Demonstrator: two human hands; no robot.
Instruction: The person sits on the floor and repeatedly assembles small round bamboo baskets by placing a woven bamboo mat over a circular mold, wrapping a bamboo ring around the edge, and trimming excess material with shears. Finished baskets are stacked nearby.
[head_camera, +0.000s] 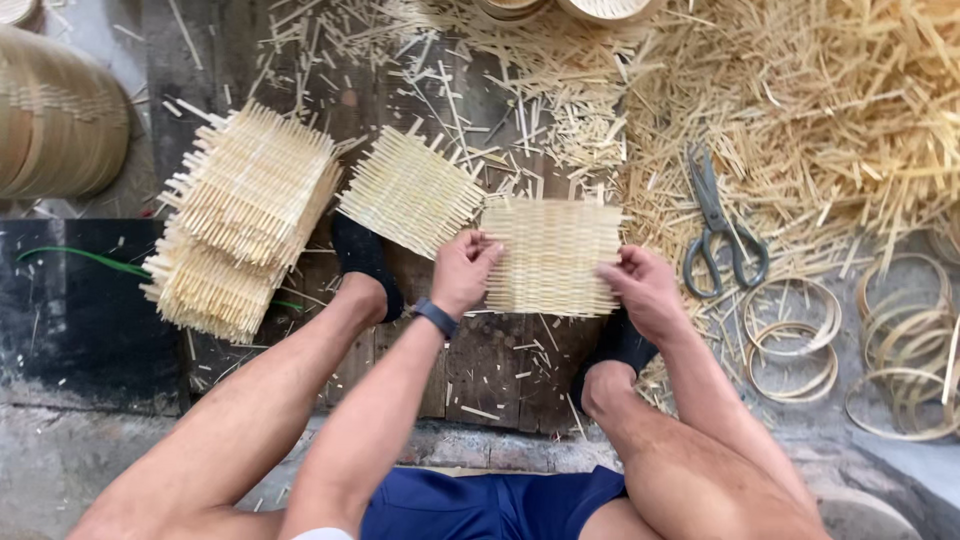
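Note:
A square woven bamboo mat (552, 255) is held flat between both hands above the floor. My left hand (463, 270) grips its left edge, a dark band on the wrist. My right hand (642, 290) pinches its right edge. Another woven mat (410, 192) lies just left of it, by my left foot in a black sock (362, 258). A tall stack of similar mats (238, 215) sits further left.
Grey scissors (722, 225) lie to the right on bamboo offcuts (820, 110). Thin bamboo rings (795, 335) are scattered at the right. Stacked round bamboo frames (55, 115) stand at the top left. A green cord (85, 257) runs at the left.

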